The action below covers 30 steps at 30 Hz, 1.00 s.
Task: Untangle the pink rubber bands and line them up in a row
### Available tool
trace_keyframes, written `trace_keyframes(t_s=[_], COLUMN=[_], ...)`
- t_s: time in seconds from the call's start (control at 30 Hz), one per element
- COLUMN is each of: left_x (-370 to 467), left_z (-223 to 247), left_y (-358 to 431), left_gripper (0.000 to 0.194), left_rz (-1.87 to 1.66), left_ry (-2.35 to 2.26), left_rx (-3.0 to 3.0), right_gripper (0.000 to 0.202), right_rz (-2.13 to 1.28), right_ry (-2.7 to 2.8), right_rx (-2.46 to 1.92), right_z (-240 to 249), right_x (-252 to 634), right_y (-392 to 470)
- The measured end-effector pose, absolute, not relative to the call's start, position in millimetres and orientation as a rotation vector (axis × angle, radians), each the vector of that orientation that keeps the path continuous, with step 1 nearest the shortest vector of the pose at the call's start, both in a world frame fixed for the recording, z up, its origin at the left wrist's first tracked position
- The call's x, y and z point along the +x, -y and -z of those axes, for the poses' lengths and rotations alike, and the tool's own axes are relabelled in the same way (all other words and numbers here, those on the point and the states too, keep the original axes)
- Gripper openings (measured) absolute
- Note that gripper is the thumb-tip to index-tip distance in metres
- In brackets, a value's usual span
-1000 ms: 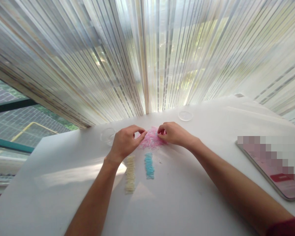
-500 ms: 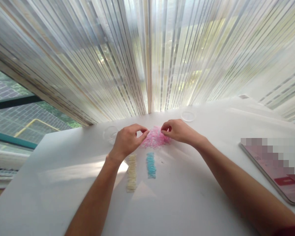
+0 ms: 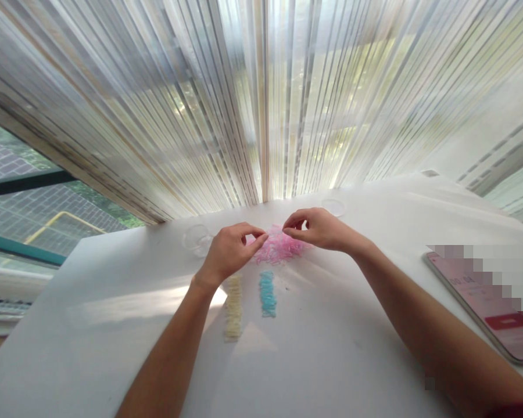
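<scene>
Sitting toward the table's back left, a clear dish lies just beside the left hand, probably put there to be within reach. The left hand arches over the pile's left edge, thumb and forefinger tips nearly meeting; such a narrow pinch suits slight pieces, though whether it grips one cannot be told. Nearer the person, below that hand, runs the yellow row, its pieces laid side by side, seemingly to keep one colour together. To its right is the shorter blue row, with a gap likely meant to keep the two colours apart. Just beyond lies the loose pink pile, between both hands, so either can reach it. The right hand hovers at its right side, fingers curled toward the thumb with a small gap; any piece there is too small to make out. Behind that hand rests a clear disc. Far right, a phone lies well apart, perhaps to stay readable beyond the forearm.
</scene>
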<state>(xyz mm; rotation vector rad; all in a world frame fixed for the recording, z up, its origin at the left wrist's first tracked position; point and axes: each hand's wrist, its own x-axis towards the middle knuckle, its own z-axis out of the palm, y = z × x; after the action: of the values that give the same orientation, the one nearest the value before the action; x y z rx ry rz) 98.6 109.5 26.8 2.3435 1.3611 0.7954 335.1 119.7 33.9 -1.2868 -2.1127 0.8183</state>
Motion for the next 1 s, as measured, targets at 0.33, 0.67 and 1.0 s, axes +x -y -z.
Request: trace_keyframes(t_s=[0.33, 0.67, 1.0], left_x=[98.9, 102.2, 103.0], left_z=[-29.4, -32.4, -32.8], left_y=[-109.6, -107.4, -108.3], left_gripper=[0.019, 0.022, 0.03], left_rz=[-0.846, -0.878, -0.892], left_ry=[-1.319, -1.304, -1.325], left_rx=[2.258, 2.208, 2.148], right_gripper=[0.015, 0.02, 0.017], right_rz=[-0.89, -1.181, -1.295], right_ry=[2.074, 1.895, 1.776], right_rx=[-1.222, -1.022, -1.047], right_z=[-35.5, -31.6, -29.2], right_x=[335.2, 327.3, 324.4], right_y=[-119.6, -118.2, -118.7])
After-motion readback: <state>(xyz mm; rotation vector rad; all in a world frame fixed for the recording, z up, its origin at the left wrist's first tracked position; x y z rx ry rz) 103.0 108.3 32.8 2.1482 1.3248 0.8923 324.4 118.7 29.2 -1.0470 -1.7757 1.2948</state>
